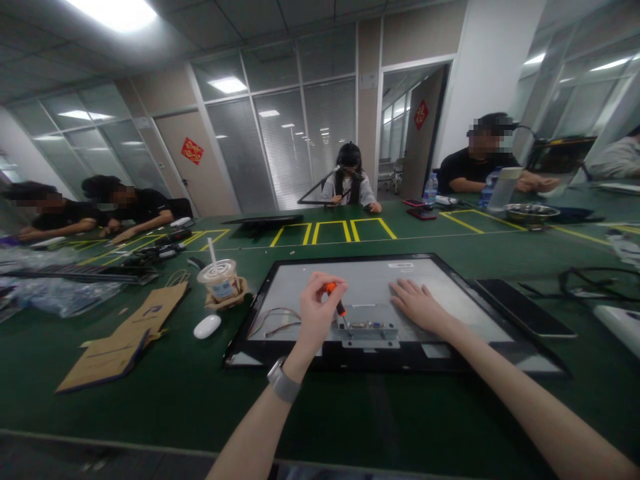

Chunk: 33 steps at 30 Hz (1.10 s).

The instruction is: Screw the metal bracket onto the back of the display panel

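Note:
My left hand [321, 303], with a watch [283, 380] on its wrist, is closed around the orange-and-black handle of a screwdriver [341, 309]. The screwdriver's shaft points down at a metal bracket [373, 333] with connector ports, near its left end. This bracket sits at the near edge of a flat display panel [280, 280] with a black frame and a pale back, lying on the table. On the panel's back, right of the bracket, my right hand [417, 303] rests flat with fingers spread. Thin wires [280, 322] lie left of the bracket.
Left of the panel stand an iced drink cup [220, 280] in a cardboard holder and a white mouse [207, 327]. Brown paper bags [125, 340] lie further left. A black phone-like slab [523, 307] lies right. Several people sit around the green table [165, 413].

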Motion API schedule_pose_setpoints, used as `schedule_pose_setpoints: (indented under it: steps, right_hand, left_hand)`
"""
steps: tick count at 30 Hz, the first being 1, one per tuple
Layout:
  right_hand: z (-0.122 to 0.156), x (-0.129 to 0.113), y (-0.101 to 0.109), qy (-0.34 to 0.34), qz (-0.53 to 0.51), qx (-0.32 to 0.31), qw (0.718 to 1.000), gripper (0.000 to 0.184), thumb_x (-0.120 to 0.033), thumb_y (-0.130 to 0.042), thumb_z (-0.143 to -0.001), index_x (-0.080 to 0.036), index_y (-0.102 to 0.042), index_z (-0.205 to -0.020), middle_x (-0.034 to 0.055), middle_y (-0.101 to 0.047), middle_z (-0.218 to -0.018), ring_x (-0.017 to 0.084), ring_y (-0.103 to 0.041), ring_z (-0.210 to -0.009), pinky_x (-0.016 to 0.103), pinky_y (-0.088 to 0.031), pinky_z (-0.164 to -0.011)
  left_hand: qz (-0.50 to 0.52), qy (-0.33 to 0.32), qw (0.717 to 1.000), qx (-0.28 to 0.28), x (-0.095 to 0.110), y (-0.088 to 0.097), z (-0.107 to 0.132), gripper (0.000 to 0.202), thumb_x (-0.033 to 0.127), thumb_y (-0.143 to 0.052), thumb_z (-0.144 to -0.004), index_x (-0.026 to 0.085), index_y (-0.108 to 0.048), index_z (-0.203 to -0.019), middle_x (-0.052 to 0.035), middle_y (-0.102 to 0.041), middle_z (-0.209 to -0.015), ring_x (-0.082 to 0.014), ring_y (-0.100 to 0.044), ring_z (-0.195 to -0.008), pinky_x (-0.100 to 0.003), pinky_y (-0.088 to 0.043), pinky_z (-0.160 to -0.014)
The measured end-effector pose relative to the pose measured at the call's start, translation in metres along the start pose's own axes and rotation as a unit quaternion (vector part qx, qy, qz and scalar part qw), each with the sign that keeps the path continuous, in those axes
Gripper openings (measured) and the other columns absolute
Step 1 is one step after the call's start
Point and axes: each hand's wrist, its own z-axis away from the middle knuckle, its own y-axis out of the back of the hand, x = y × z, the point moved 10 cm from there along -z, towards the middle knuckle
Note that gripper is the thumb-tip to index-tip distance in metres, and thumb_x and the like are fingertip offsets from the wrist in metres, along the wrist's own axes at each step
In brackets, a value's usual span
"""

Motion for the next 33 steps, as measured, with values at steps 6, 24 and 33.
schedule_pose_setpoints:
  steps: [6,24,33]
  right_hand:
    - [0.001,-0.001,0.002,-0.001,0.000,-0.001,1.000,0.059,-0.040,-0.021,-0.098,-0.018,-0.044,-0.147,0.0167,-0.042,-0.153,0.035,-0.036,-0.140,0.058,-0.033,-0.108]
    - [0.001,-0.001,0.000,-0.008,0.009,-0.009,1.000,0.058,-0.038,-0.021,-0.099,-0.015,-0.043,-0.148,0.0174,-0.040,-0.154,0.036,-0.035,-0.140,0.059,-0.032,-0.109]
    - [0.000,-0.001,-0.001,-0.006,0.010,-0.008,1.000,0.058,-0.040,-0.020,-0.100,-0.015,-0.042,-0.148,0.0174,-0.040,-0.154,0.035,-0.035,-0.140,0.058,-0.032,-0.109]
  left_hand:
    - [0.001,-0.001,1.000,-0.009,0.005,-0.003,0.000,0.024,0.034,-0.059,-0.091,0.018,-0.076,-0.094,-0.0074,-0.061,-0.101,-0.0151,-0.060,-0.085,-0.026,-0.050,-0.075]
    - [0.015,0.017,0.999,-0.034,0.003,-0.007,0.000,0.027,0.030,-0.049,-0.096,0.018,-0.072,-0.104,-0.0092,-0.067,-0.104,-0.0191,-0.063,-0.098,-0.032,-0.050,-0.089]
    - [0.022,0.045,0.998,-0.026,-0.011,0.003,-0.008,0.015,0.029,-0.069,-0.082,0.017,-0.072,-0.091,-0.0048,-0.065,-0.087,-0.0139,-0.063,-0.077,-0.025,-0.052,-0.072]
